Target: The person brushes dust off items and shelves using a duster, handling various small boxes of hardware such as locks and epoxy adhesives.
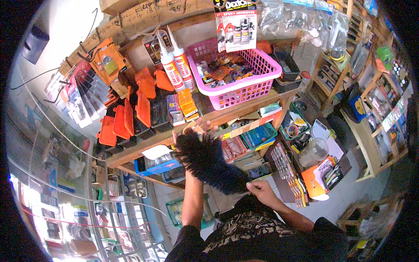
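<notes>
My right hand (262,191) grips the near end of a fluffy black duster (209,157), close to my shirt. The duster's far end covers much of my left hand (208,127), whose fingertips show past it at the shelf's front edge. A small tan box (193,127) sits tilted among the left fingers and seems held there; the duster hides the palm. Just behind it, a stack of small orange boxes (187,104) stands on the wooden shelf (242,106). Two silicone sealant tubes (176,67) stand upright behind the stack.
A pink plastic basket (242,93) of small packets occupies the shelf. Orange-lidded black bins (124,121) line its left part. Epoxy adhesive cards (236,31) hang above. Lower down are a teal basket (260,136) and a clear container (314,152). Glass cabinets (65,163) flank the left.
</notes>
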The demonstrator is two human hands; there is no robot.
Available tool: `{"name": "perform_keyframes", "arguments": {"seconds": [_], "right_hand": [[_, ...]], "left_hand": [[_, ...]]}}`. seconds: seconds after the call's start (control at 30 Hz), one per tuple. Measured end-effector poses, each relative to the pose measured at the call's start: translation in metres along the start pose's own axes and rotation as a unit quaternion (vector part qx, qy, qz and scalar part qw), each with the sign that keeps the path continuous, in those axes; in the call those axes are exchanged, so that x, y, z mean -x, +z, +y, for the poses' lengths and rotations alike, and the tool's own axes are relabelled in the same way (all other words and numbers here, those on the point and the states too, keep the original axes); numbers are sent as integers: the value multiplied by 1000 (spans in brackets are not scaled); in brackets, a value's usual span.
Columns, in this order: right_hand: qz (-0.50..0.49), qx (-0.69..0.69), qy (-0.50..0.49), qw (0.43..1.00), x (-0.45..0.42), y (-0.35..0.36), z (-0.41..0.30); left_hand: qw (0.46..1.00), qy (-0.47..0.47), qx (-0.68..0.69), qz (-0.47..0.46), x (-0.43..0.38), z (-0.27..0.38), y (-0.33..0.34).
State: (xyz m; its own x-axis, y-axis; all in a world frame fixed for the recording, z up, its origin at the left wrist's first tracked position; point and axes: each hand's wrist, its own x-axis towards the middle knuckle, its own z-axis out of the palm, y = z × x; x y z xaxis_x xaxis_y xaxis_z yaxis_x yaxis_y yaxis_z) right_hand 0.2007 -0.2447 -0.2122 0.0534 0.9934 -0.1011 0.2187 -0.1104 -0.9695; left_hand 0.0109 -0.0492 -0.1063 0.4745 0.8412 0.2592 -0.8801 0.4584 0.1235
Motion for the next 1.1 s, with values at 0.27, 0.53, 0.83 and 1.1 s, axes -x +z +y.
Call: {"name": "perform_keyframes", "arguments": {"seconds": [0.27,0.53,0.83,1.1], "right_hand": [[-8,-89,46,995,4,-1,-18],[-16,-111,91,990,7,-9,-36],[-78,-72,24,994,17,-40,-40],[-53,19,-32,998,21,-39,-30]], "left_hand": [[981,34,-192,10,4,-10,9],[978,49,-188,76,-1,-11,-2],[990,19,-97,100,6,-6,-28],[998,39,2,48,13,-1,-42]]}}
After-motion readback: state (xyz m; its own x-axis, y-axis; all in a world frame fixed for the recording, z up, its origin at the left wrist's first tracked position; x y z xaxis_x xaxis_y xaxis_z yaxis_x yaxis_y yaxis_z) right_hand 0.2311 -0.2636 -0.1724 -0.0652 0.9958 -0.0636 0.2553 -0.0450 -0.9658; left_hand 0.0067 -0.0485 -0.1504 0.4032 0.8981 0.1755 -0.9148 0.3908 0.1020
